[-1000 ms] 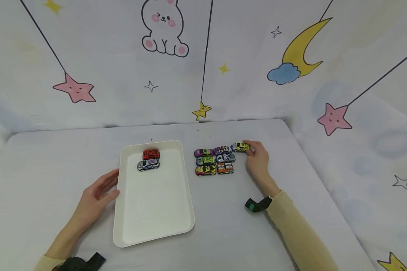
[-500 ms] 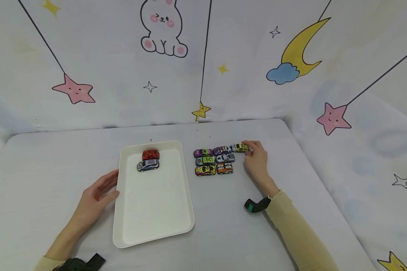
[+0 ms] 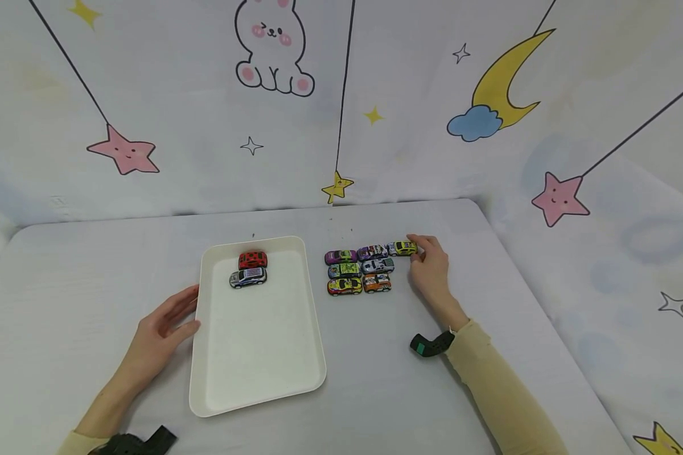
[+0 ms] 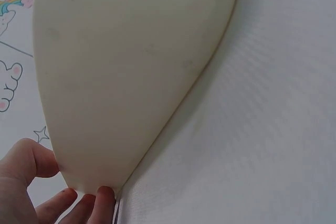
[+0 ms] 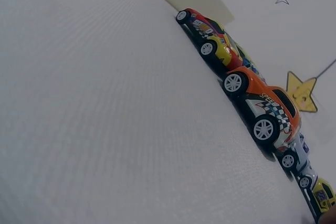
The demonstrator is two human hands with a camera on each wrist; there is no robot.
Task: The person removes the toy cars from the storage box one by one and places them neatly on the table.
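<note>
My left hand (image 3: pixel 156 338) rests its fingertips and thumb against the left side of a white tray (image 3: pixel 262 347). In the left wrist view, thumb and fingers (image 4: pixel 65 198) touch the tray wall, lightly bent. Inside the tray, a red toy car (image 3: pixel 253 259) stands behind a silver toy car (image 3: pixel 248 277). Right of the tray, my right hand (image 3: pixel 432 272) pinches the tail end of a yellow toy car (image 3: pixel 401 248) at the right of the back row. Only a sliver of this hand shows in the right wrist view, beside the yellow car (image 5: pixel 324 193).
Left of the yellow car, several toy cars stand close together in rows: purple (image 3: pixel 341 256), dark purple-white (image 3: pixel 372 252), green (image 3: pixel 344 270), silver-blue (image 3: pixel 378 265), yellow-red (image 3: pixel 344 286) and orange (image 3: pixel 377 282). A cartoon-printed cloth backdrop (image 3: pixel 404 158) rises behind the white table (image 3: pixel 364 379).
Almost nothing differs. The head view has shifted very slightly; both hands keep their places at the tray and the yellow toy car.
</note>
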